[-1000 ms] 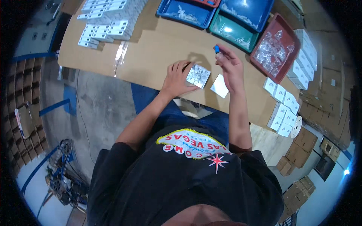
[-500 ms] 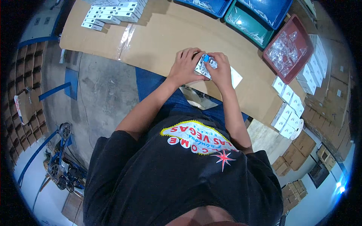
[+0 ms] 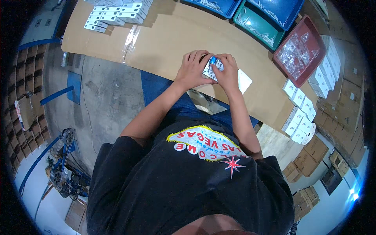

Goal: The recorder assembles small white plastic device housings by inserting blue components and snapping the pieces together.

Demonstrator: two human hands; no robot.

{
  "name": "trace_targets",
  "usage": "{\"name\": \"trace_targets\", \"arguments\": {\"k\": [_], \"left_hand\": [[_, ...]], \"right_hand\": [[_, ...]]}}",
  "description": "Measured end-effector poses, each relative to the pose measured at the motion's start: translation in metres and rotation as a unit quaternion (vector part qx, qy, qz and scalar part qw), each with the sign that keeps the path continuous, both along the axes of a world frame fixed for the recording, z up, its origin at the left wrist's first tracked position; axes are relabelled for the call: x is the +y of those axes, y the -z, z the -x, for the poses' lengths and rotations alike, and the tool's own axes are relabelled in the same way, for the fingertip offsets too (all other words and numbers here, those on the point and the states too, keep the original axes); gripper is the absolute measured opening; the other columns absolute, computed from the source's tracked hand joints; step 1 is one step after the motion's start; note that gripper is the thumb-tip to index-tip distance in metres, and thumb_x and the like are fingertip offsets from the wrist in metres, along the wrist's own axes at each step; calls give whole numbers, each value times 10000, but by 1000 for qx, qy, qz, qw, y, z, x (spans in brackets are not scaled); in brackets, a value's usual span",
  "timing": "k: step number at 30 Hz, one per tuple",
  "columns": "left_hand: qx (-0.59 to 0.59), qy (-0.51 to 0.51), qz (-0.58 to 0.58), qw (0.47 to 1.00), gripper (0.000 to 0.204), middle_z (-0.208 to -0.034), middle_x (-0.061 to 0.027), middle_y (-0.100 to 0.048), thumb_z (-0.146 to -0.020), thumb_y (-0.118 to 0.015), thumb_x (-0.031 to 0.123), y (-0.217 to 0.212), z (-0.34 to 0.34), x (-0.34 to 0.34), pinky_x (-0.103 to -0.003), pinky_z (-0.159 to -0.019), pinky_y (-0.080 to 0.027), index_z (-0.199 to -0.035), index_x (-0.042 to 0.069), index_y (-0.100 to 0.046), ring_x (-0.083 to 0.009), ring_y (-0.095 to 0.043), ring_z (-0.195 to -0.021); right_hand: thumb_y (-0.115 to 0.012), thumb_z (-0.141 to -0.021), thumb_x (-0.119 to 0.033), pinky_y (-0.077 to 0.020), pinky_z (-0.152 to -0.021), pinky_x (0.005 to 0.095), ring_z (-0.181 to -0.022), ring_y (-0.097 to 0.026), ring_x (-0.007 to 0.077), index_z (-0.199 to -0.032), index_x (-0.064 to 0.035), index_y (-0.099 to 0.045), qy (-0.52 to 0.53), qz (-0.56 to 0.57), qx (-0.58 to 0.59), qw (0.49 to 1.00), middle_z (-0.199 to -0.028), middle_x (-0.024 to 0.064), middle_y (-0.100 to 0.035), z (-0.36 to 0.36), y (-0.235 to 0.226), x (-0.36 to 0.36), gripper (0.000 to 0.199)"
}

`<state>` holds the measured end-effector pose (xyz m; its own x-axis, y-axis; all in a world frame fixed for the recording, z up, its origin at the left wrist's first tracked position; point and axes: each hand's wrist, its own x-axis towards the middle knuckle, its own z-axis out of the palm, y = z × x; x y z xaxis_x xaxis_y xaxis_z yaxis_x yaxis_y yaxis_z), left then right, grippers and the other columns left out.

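A small open white box [image 3: 205, 72] packed with little white and silver pieces lies between my hands near the table's front edge. Along its left side my left hand [image 3: 191, 68] is closed, fingers over the far edge and thumb at the near one. My right hand [image 3: 228, 72] is closed around its right side, with the thumb reaching over the contents. A shiny blue piece [image 3: 213, 60] shows at the box's far end beside my fingers; its kind I cannot make out. Just right of my right hand lies a flat white piece [image 3: 244, 81], like a lid or card.
White boxes [image 3: 131, 17] are stacked at the far left. Blue trays [image 3: 225, 13] and a green tray [image 3: 254, 35] hold slim white pieces. A red tray [image 3: 282, 58] holds clear plastic packets. More white boxes [image 3: 299, 100] stand at the table's right edge, by a white roll [image 3: 309, 135].
My right hand has shifted slightly left over the box, uncovering more of the flat white piece. The blue piece appears flatter at the box's far end. My left hand stays in place.
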<state>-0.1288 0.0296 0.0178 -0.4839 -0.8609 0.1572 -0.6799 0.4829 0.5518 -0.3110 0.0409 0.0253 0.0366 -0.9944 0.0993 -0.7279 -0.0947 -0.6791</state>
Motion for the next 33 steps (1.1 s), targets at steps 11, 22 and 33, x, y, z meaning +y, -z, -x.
{"name": "trace_targets", "arguments": {"k": [11, 22, 33], "left_hand": [[-2, 0, -2, 1000, 959, -1387, -70, -501, -666, -827, 613, -2, 0, 0, -460, -1120, -301, -1433, 135, -506, -267, -422, -1361], [8, -1, 6, 1000, 960, -1378, -74, -510, -663, -830, 606, -2, 0, 1, -453, -1114, -311, -1434, 129, -514, -276, -430, -1353], [-3, -3, 1, 1000, 960, -1381, -71, -507, -662, -819, 639, -2, 2, 0, -461, -1117, -306, -1414, 121, -525, -266, -430, -1351]], "right_hand": [[-795, -783, -153, -466, -928, 448, -1080, -604, 320, -1079, -65, -719, 6, -16, 26, 1000, -1105, 87, -646, -4, -1, -3, 319], [-784, -769, -133, -477, -951, 452, -1072, -600, 341, -1076, -47, -719, 23, -33, 6, 999, -1101, 117, -647, -5, 0, -4, 325], [-767, -866, -85, -523, -849, 303, -925, -654, 158, -1243, -30, -675, 86, -106, -223, 965, -1126, 87, -676, 6, -18, 0, 392]]}}
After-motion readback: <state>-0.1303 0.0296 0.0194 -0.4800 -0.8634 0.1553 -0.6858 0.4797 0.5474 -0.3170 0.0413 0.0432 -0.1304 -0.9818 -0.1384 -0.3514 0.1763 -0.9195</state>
